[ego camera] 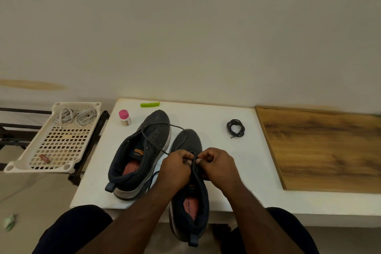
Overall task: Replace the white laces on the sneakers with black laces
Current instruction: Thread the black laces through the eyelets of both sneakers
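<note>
Right at the bottom of the frame, two dark-clad knees, and both forearms reaching up into the centre. The right-hand sneaker sits nearest, heel hanging over the front edge of the white table, toe pointing away. Both hands meet over its eyelets — the left hand curled tight, the right hand curled too, each pinching the black lace between fingertips where they touch at centre frame. Exactly which eyelet they're working is hidden behind the fingers, so I can't say.

From that pinch the lace runs up and left, loops over the toe area and crosses the other sneaker, which lies just left of the first, touching it, tilted onto its side with the opening toward the camera.

Further back, right of centre — a second black lace, the coiled spare lace, lying alone on the white surface. At the right, a wooden board. Toward the table's far left corner, a small bottle with a pink cap, and behind it a green clip by the wall.

Off the table, middle left of the frame, a cream perforated tray holds the white laces bundled at its far end.
</note>
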`<state>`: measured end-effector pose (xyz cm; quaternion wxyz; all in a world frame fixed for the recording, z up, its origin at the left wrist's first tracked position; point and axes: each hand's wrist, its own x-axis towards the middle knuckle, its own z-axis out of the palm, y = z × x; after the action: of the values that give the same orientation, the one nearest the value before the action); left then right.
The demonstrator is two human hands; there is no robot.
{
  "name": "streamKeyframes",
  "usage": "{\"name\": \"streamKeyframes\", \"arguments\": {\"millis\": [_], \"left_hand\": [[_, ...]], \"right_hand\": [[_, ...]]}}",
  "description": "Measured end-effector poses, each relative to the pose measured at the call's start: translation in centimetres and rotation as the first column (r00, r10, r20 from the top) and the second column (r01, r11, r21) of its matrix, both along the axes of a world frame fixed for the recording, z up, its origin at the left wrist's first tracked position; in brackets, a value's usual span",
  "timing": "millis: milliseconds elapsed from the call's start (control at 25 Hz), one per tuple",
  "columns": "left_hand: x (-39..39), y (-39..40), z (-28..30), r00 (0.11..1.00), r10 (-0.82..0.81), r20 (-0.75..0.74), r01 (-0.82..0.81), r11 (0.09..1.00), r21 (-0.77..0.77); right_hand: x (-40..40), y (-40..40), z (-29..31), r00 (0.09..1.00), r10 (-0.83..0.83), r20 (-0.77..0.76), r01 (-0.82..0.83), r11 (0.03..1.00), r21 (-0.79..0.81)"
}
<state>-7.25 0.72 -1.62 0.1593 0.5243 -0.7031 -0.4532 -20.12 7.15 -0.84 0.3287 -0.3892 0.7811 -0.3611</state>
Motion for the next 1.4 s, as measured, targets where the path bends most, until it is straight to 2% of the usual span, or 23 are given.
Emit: {"name": "streamKeyframes", "arguments": {"millis": [80, 160, 320, 440, 520, 600, 720, 840, 920, 1040, 1120, 1200, 1320, 1400], "left_hand": [[0.4, -0.1, 0.2, 0.996, 0.016, -0.088, -0.009, 0.997, 0.082], [0.8, -0.1, 0.5, 0.991, 0.005, -0.13, 0.01, 0.994, 0.112], [1.1, 0.4, 1.1, 0.992, -0.033, -0.119, 0.036, 0.999, 0.02], [1.4, 0.6, 1.5, 0.987, -0.102, -0.124, 0.096, 0.994, -0.047], [1.8, 0.8, 1.9, 0.974, -0.206, -0.094, 0.196, 0.975, -0.106], [2.0, 1.1, 2.4, 0.962, -0.273, -0.017, 0.266, 0.947, -0.182], [2.1, 1.6, 3.1, 0.946, -0.294, 0.14, 0.322, 0.905, -0.278], [2.2, 2.4, 3.7, 0.914, -0.328, 0.237, 0.388, 0.878, -0.281], [2.5, 3.3, 3.9, 0.895, -0.366, 0.255, 0.427, 0.869, -0.249], [3.2, 4.0, 3.4, 0.898, -0.391, 0.205, 0.433, 0.867, -0.245], [3.4, 3.6, 3.1, 0.9, -0.393, 0.188, 0.431, 0.865, -0.257], [3.4, 2.8, 2.9, 0.889, -0.417, 0.188, 0.455, 0.851, -0.261], [3.2, 1.6, 2.9, 0.861, -0.465, 0.205, 0.504, 0.835, -0.223], [3.0, 1.2, 2.7, 0.843, -0.484, 0.234, 0.53, 0.822, -0.207]], "right_hand": [[0.1, 0.0, -0.1, 0.997, 0.023, -0.067, -0.023, 1.0, -0.002], [0.3, 0.1, -0.1, 0.998, 0.013, -0.057, -0.014, 1.0, -0.01], [0.1, 0.3, 0.0, 0.988, -0.079, 0.133, 0.082, 0.996, -0.021], [0.0, 0.4, 0.0, 0.997, -0.014, 0.074, 0.017, 0.999, -0.038], [0.1, 0.4, 0.1, 1.0, -0.001, 0.03, 0.002, 0.999, -0.042], [0.2, 0.3, 0.2, 0.996, -0.052, 0.07, 0.055, 0.998, -0.032], [0.3, 0.3, 0.4, 0.978, -0.137, 0.158, 0.142, 0.99, -0.019], [0.1, 0.5, 0.7, 0.973, -0.162, 0.165, 0.168, 0.986, -0.02], [-0.3, 0.5, 0.9, 0.983, -0.124, 0.135, 0.126, 0.992, -0.012], [-0.3, 0.4, 1.0, 0.998, -0.027, 0.062, 0.03, 0.999, -0.041], [-0.1, 0.2, 0.8, 1.0, -0.016, -0.021, 0.014, 0.998, -0.055], [0.0, 0.0, 0.6, 0.999, -0.036, -0.038, 0.034, 0.998, -0.048], [-0.1, -0.2, 1.0, 0.977, -0.118, 0.179, 0.13, 0.99, -0.053], [-0.4, -0.2, 1.4, 0.955, -0.137, 0.263, 0.155, 0.987, -0.049]]}}
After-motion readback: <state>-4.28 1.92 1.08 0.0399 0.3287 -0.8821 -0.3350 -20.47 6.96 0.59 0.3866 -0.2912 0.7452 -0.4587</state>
